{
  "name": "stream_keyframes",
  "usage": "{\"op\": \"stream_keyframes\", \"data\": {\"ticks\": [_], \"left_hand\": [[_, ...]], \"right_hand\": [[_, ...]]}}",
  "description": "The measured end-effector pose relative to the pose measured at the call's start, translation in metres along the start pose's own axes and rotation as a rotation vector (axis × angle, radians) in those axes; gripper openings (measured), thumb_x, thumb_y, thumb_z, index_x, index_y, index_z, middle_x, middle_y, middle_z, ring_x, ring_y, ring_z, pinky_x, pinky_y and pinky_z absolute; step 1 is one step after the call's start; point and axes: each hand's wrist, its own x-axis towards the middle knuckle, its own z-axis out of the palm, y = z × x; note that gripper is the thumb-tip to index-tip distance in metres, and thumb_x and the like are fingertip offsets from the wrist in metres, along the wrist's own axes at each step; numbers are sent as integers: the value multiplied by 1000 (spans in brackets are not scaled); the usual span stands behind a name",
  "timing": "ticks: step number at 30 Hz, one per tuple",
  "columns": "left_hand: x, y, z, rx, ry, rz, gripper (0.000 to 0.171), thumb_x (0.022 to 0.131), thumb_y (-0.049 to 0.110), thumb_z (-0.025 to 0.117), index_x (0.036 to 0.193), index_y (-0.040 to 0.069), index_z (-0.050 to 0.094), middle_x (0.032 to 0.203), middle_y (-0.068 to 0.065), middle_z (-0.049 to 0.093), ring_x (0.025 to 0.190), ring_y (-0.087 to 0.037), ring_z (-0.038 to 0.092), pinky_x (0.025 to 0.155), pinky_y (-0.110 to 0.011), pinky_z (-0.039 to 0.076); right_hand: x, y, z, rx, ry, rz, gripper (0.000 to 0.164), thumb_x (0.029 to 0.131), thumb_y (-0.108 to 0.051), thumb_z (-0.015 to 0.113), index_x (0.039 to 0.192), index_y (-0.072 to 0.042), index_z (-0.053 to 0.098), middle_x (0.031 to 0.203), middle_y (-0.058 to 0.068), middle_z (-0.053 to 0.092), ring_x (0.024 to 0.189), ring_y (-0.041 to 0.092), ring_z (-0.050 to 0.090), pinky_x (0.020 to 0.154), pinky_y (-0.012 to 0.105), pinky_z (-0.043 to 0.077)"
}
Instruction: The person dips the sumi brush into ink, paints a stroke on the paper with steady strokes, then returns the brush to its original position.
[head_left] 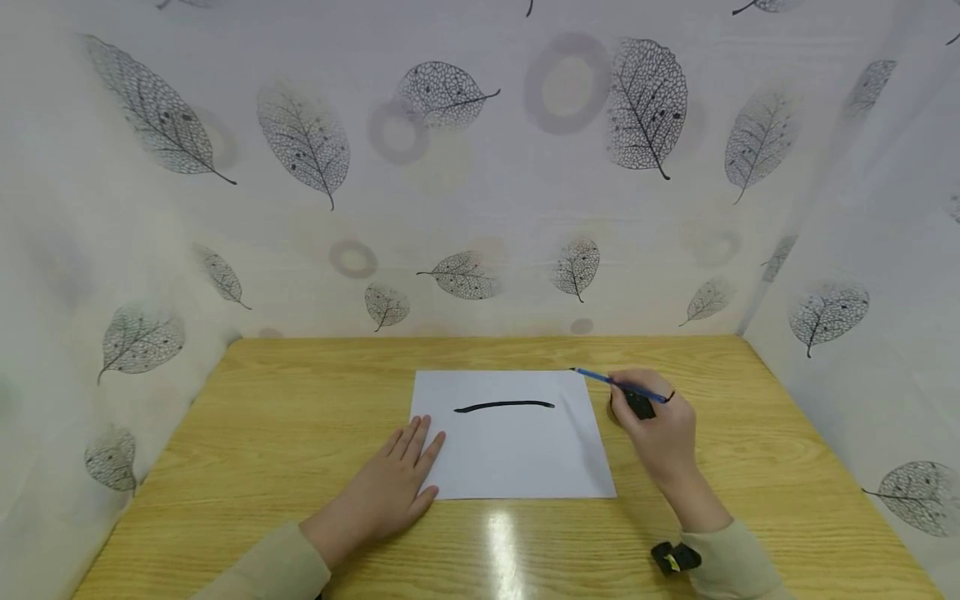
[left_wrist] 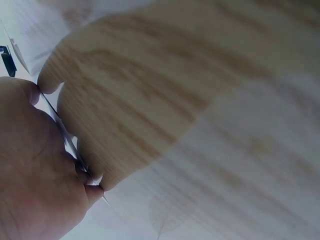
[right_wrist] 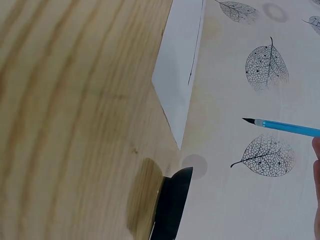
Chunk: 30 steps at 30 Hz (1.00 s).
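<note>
My right hand [head_left: 667, 437] pinches a blue paintbrush [head_left: 600, 377] with a black tip. The brush is held off the sheet, its tip near the far right corner. In the right wrist view the paintbrush [right_wrist: 287, 127] points left, and only a sliver of the fingers [right_wrist: 317, 170] shows. A white paper sheet [head_left: 517, 458] lies flat, bearing one thick black stroke [head_left: 504, 406] across its upper part. On the sheet's left edge rests my left hand [head_left: 390, 485], fingers straight and spread. A dark container [right_wrist: 172, 205] stands below the right hand, partly hidden in the head view.
The wood-grain table [head_left: 285, 400] carries the sheet and the container. Leaf-patterned curtains [head_left: 480, 200] enclose it at the back and both sides. A black strap piece [head_left: 675, 558] sits by the right sleeve cuff.
</note>
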Motion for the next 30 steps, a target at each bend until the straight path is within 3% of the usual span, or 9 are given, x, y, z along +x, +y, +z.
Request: {"op": "stream_keyframes", "data": {"ticks": [3,9,16,30], "left_hand": [[0,0,-1,4,-1,-1,72,110,45,48,167,4,31,175,-27,21,164,-42,21,132,-55,29],[0,0,-1,1,-1,1,72,110,45,48,167,4,31,175,-27,21,164,-42,22,132,-55,29],[0,1,-1,1,-5,2,72,110,44,47,167,3,30,175,-27,21,164,-42,22,132,-55,29],[1,-1,4,6,12,5,71,110,43,47,166,3,30,174,-27,21,163,-44,22,131,-56,29]], "right_hand": [[0,2,-3,-17,-15,-61,14,94,-7,70,98,4,76,94,17,79,82,30,76,97,2,47],[-1,7,-7,-79,-20,-181,36,107,-26,63,93,4,76,91,18,80,77,35,75,92,10,53],[1,12,-14,-112,24,-290,37,107,-23,64,89,6,77,88,19,80,74,37,73,70,40,57],[5,16,-29,-170,33,-489,35,105,-13,60,81,7,75,84,20,78,65,38,71,60,49,57]]}}
